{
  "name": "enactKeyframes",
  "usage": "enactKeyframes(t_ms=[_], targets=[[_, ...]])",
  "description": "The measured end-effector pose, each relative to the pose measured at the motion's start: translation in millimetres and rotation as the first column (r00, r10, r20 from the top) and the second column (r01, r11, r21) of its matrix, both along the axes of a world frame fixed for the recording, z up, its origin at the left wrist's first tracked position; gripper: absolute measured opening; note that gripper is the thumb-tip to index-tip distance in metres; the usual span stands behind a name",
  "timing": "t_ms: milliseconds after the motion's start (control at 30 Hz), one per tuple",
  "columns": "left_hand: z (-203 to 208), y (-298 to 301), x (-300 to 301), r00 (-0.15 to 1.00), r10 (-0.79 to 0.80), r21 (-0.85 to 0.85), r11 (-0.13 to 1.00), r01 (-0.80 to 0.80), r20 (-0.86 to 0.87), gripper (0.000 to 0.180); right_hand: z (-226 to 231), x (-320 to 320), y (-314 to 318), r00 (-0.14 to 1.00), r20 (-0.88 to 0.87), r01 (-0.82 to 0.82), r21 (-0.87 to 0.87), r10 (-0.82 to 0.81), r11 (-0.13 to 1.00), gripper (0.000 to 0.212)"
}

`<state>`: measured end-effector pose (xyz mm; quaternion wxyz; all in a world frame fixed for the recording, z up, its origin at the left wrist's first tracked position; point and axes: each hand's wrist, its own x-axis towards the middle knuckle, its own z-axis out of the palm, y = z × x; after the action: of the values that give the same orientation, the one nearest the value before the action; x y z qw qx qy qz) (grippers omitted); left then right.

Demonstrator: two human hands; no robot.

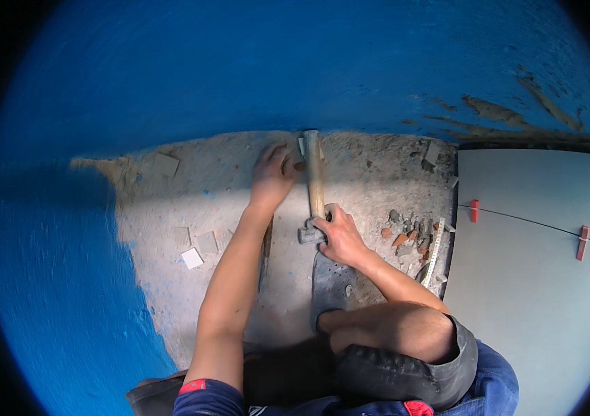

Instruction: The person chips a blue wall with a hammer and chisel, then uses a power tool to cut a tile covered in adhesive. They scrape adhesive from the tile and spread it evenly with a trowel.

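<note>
Gripping wooden-handled grey metal hammer (315, 179) by head with right hand (342, 238), pointing handle toward far edge of rough grey floor (205, 197) beneath blue painted wall (239, 69). Curling left hand (274, 177) beside handle; cannot tell if holding anything.

We have a rough, dusty floor (291, 277) bearing a grey perforated clog (331, 283). Left of the clog we see a small white tile piece (192, 258) beside duller grey ones (207, 243); right of it, grey and reddish rubble (409, 236), then a white ruler (435, 251) and a large pale slab (530, 305).
</note>
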<state>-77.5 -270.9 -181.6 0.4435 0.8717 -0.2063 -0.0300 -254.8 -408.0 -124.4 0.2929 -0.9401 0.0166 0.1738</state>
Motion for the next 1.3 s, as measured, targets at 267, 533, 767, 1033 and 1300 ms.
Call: enactKeyframes(t_ms=[267,533,767,1033,1300], targets=[[7.3,23.3,-19.4,0.998,0.051,-0.006,0.999,-0.051,-0.043,0.022,-3.5,-0.5,13.4,0.994,-0.032,0.111,0.077,-0.108,0.991,0.06],[8.2,15.5,-26.7,0.994,-0.076,-0.044,0.996,0.073,-0.073,0.024,-2.0,1.5,8.8,0.997,-0.039,0.075,0.041,-0.074,0.996,0.06],[6.1,57.1,-16.0,0.991,0.134,0.009,0.991,-0.134,0.029,0.022,32.9,5.6,15.4,0.999,0.021,0.036,-0.117,-0.034,0.993,0.056],[26.7,156.8,39.4,0.855,0.495,0.394,0.763,-0.512,0.151,0.036,79.4,9.4,35.2,0.972,0.076,0.219,0.041,-0.222,0.975,0.034],[-53.1,209.7,76.0,0.896,0.241,0.278,0.892,-0.356,0.372,0.058,119.5,31.4,36.3,0.969,-0.123,0.244,0.327,-0.215,0.913,0.022]])
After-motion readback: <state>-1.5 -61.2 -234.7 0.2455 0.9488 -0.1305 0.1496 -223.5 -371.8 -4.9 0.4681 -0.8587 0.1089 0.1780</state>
